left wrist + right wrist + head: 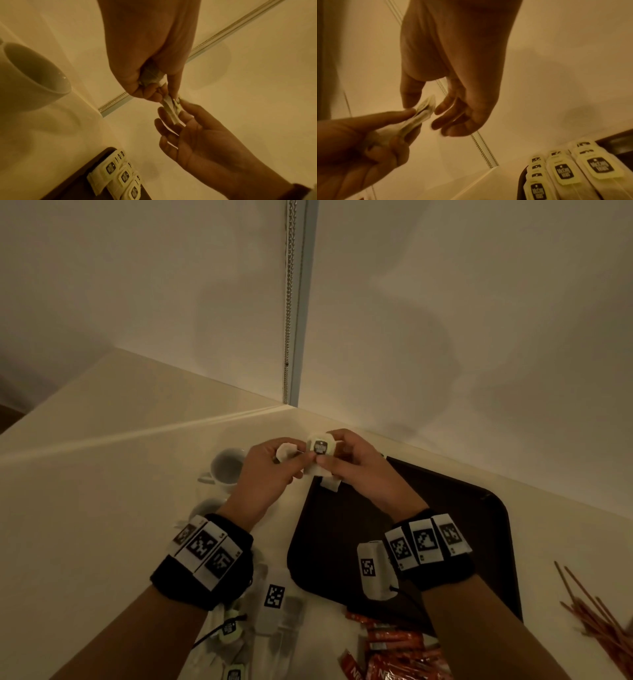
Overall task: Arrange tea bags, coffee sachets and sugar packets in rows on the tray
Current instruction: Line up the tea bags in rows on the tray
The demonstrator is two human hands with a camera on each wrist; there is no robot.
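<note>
Both hands are raised over the far left corner of the dark tray [455,529]. My left hand [274,470] grips a bunch of pale tea bags [151,77] in its curled fingers. My right hand [346,462] pinches one tea bag [320,447] with a black label, between thumb and fingers; the left hand still holds its other end. Three short rows of tea bags [565,169] lie side by side at the tray's far left corner [109,150]. Red coffee sachets [394,652] lie on the counter at the tray's near edge. No sugar packets that I can make out.
A white cup [227,465] stands left of the tray, a second one [209,508] nearer me. Loose tea bags [239,638] lie on the counter under my left forearm. Wooden stir sticks [599,621] lie at the right. Walls close off the counter behind.
</note>
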